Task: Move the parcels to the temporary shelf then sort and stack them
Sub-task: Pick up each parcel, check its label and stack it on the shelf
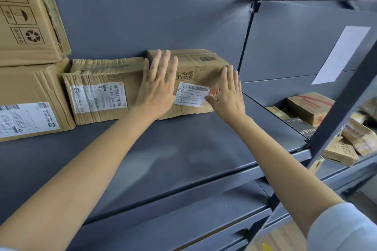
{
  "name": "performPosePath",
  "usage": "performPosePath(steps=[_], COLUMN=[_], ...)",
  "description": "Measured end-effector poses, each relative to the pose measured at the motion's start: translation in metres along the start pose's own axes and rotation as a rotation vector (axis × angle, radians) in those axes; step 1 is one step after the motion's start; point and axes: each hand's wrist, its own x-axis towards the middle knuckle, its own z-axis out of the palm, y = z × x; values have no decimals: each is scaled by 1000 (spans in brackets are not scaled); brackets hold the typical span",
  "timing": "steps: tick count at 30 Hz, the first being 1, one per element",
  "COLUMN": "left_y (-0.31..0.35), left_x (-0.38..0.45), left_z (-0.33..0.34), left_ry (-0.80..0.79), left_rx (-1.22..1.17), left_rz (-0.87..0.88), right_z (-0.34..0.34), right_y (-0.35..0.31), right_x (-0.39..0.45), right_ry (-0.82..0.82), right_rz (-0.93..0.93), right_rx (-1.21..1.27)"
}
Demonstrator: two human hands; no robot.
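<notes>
Sleeve-edge and bare forearms lay closest to us, both reaching up onto the grey shelf (183, 138), the biggest thing before us. To the left of our hands stood the large cartons (26, 16), stacked two high and printed with umbrella and recycling marks. Between them and our left hand (157, 89) sat a crumpled parcel (102, 89), its label reading "B41-B07 E02-10". Under both palms was the parcel (195, 67) being placed, pushed back near the shelf wall, just beside the crumpled one.

Our left hand lay flat on its front with fingers spread wide; our right hand (228, 96) was likewise open, grasping nothing, pressed by the white label (191, 93), where "GB3" could be made out, with "200×15" printed above. Beyond our right hand, lower down, small boxes (310, 108) lay jumbled.

We judged that an uneven push might skew the parcel or crush its softened, creased cardboard further.
</notes>
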Motion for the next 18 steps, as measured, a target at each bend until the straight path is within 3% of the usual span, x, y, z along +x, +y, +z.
performPosePath(steps=[10, 15, 18], left_y=[67, 129, 167], left_x=[-4, -4, -9], left_z=[13, 15, 14], left_ry=[170, 209, 253], left_rx=[-499, -682, -809], left_rz=[346, 483, 587], right_z=[-55, -98, -121], right_y=[30, 54, 76], right_x=[-66, -127, -164], right_ry=[17, 241, 302], right_rz=[131, 154, 263], right_rx=[-111, -170, -221])
